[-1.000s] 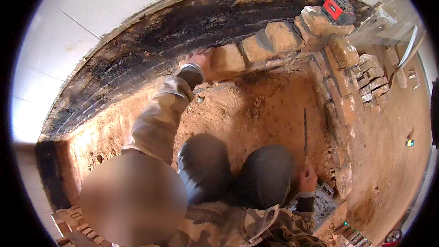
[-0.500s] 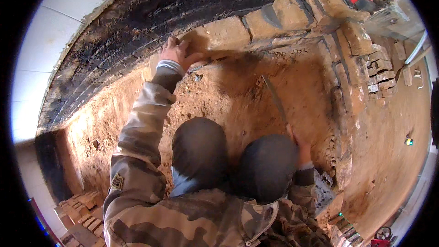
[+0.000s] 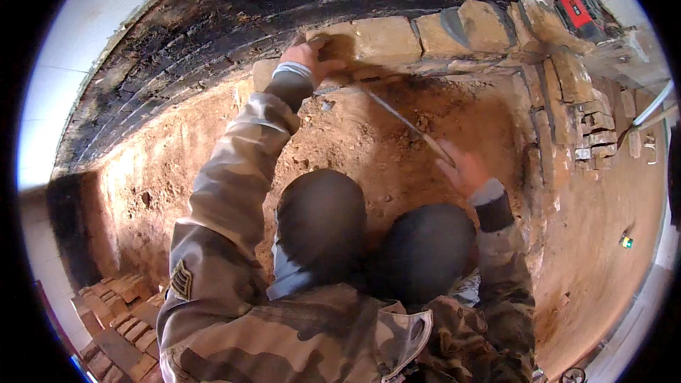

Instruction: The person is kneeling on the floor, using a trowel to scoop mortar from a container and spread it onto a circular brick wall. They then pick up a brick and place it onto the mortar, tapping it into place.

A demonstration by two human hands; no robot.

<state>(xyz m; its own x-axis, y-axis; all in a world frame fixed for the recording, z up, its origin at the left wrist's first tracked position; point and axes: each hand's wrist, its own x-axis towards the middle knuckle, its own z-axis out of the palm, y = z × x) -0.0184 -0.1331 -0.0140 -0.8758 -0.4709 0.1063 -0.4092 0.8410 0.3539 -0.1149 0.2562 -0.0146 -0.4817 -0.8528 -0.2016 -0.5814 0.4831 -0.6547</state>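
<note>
My left hand (image 3: 312, 58) grips a brick (image 3: 330, 44) at the left end of the upper course (image 3: 386, 39), against the blackened wall. A long thin metal tool (image 3: 397, 117) with a pale handle is in my right hand (image 3: 461, 167), its far end just below that brick, over the dirt floor (image 3: 340, 138) of the pit. My two knees rest below, between my camouflage sleeves. A second brick course (image 3: 567, 85) runs down the right side. Whether the tool's tip touches anything I cannot tell.
A red and black tool battery or case (image 3: 578, 7) sits at the top right. Brick piles stand on the right (image 3: 596, 135) and lower left (image 3: 120, 312). Long pale pipes (image 3: 652, 106) lean at the right edge. A small green-lit device (image 3: 626, 240) lies on the right floor.
My right hand has risen from beside my right knee, swinging the tool from upright to slanting up-left toward my left hand. My left hand stays at the brick course.
</note>
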